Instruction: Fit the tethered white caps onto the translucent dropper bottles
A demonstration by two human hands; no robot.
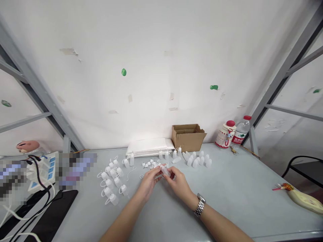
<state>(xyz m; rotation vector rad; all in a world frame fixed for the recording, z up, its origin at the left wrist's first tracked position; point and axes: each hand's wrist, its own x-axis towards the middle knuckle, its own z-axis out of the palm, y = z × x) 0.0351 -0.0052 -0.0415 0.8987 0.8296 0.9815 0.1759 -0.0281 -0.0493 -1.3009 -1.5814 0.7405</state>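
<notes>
"What do you have at the hands?"

"On my remote feed, the left hand (149,181) pinches one end of a small translucent bottle (166,171) between bent fingers. The right hand (179,183) pinches the other end with thumb and fingers, so I see it tilted, held just above the table (227,198). Whether a cap sits on it, I cannot tell; the fingers hide too much."

"Anything on the wrists?"

"I see a metal watch (200,205) on the right one."

"And close by?"

"Just beyond the fingers I have a loose pile of white caps (151,164). To the right of it, one bottle lies on its side (176,160), and past that I see a group of capless bottles (201,160) standing close together. Over on the left I make out a cluster of capped bottles (112,173), several with looped straps sticking out."

"Farther back?"

"Against the wall I see a stack of flat white sheets (148,148) with an open cardboard box (190,143) beside its right end. Near the right back corner, a red-topped flask (224,136) stands beside a clear water bottle (241,132). At my far left there's a power strip (51,169) with cables."
</notes>
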